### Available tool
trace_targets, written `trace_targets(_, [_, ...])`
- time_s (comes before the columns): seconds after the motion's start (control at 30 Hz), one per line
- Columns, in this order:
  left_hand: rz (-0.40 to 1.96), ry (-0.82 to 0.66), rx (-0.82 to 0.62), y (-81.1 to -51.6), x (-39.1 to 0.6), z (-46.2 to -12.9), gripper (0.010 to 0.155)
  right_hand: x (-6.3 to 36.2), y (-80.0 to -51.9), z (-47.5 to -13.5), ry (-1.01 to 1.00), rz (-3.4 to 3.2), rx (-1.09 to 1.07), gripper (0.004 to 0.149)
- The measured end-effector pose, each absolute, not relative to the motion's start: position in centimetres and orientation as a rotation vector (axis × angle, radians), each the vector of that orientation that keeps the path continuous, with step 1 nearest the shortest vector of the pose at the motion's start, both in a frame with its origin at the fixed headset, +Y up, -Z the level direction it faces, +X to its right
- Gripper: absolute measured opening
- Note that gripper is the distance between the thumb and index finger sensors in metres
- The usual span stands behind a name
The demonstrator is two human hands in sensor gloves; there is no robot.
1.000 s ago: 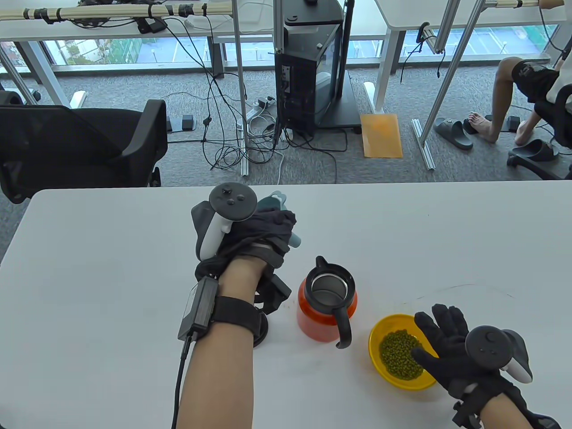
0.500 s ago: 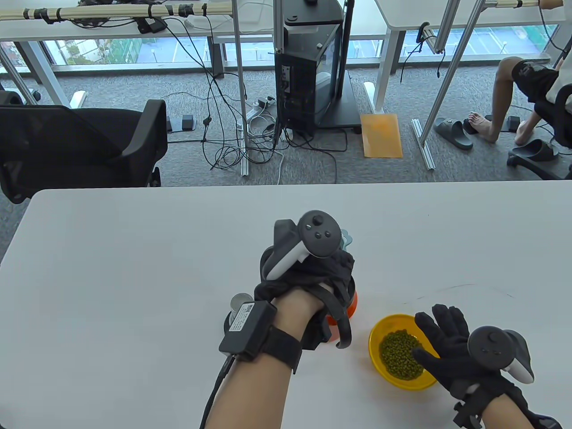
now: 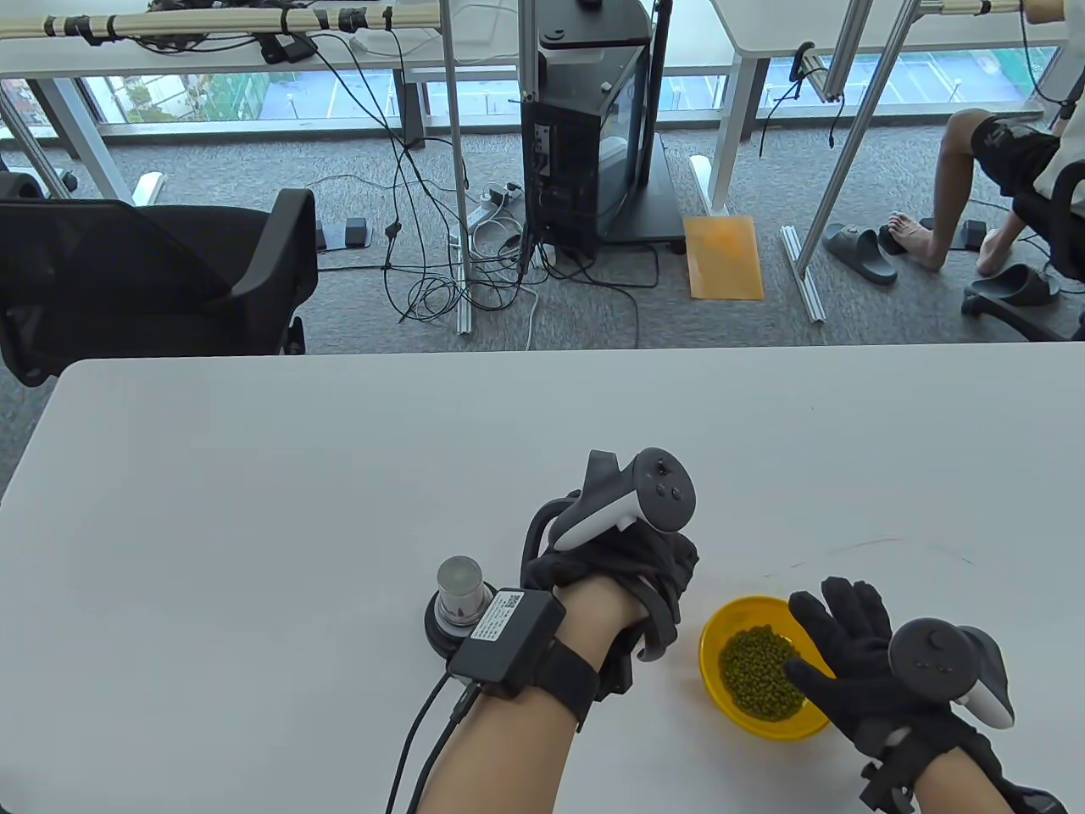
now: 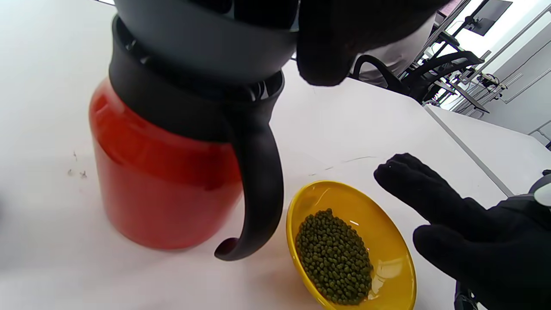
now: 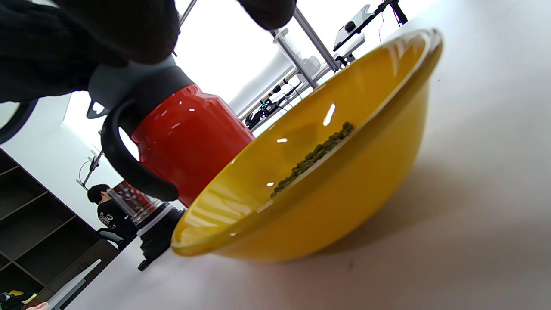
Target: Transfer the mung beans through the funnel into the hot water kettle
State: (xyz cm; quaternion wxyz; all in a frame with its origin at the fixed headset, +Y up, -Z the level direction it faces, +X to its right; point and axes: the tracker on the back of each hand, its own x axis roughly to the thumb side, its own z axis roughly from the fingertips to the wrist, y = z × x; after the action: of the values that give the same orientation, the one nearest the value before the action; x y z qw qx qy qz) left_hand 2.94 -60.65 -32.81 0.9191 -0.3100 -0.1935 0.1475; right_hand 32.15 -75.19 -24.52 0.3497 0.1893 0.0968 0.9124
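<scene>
A red kettle (image 4: 163,181) with a black collar and handle (image 3: 659,632) stands at the table's front middle. In the table view my left hand (image 3: 644,560) covers all of it but the handle. That hand holds a grey-teal funnel (image 4: 206,34) set in the kettle's mouth. One gloved fingertip (image 4: 331,51) lies against the funnel's rim. A yellow bowl (image 3: 720,632) with mung beans (image 3: 761,672) sits just right of the kettle. My right hand (image 3: 818,636) is open with fingers spread at the bowl's right rim and holds nothing.
The kettle's lid (image 3: 458,593), with a metal stopper pointing up, lies left of my left wrist. A thin dark line (image 3: 881,543) is marked on the white table behind the bowl. A black chair (image 3: 153,271) stands beyond the table's far left edge.
My left hand carried the funnel from the back left to the right and forward, onto the kettle's mouth. The lid came into view. My right hand stayed by the bowl.
</scene>
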Motion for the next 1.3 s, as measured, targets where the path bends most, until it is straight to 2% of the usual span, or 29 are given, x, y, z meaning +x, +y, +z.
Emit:
trace_targets(0.17, [0.327,-0.410,-0.637,-60.3,1.7,-32.9,0.050,32.2,-75.2,-24.5,0.255,2.359,0.488,0.085])
trace_targets(0.3, [0.555,-0.418,-0.648,-59.1,-0.5,-33.3,0.050,32.2,-75.2,-24.5,0.256,2.351,0.480,0.086])
trace_targets(0.33, [0.580,-0.414,-0.616,-58.6,-1.3,-33.4,0.050,32.2,-75.2,-24.5,0.256,2.352,0.479,0.086])
trace_targets(0.47, [0.488,-0.267,-0.311,-56.8,-5.0,-33.9,0.054,32.2,-75.3,-24.5,0.263,2.356,0.473,0.085])
trace_targets(0.53, [0.409,-0.206,-0.252,-56.7,-7.1,-34.4,0.056,32.2,-75.3,-24.5,0.265,2.359,0.468,0.085])
trace_targets(0.7, [0.412,-0.048,-0.264,-59.4,-12.2,-35.2,0.060,32.2,-75.3,-24.5,0.271,2.363,0.461,0.085])
trace_targets(0.93, [0.303,0.162,-0.328,-65.3,-18.6,-34.3,0.064,32.2,-75.3,-24.6,0.277,2.365,0.457,0.085])
trace_targets(1.07, [0.321,0.193,-0.345,-68.1,-21.1,-32.9,0.066,32.2,-75.2,-24.6,0.269,2.364,0.459,0.085])
trace_targets(1.3, [0.372,0.177,-0.284,-72.7,-23.0,-30.3,0.068,32.3,-75.5,-24.7,0.286,2.368,0.443,0.085])
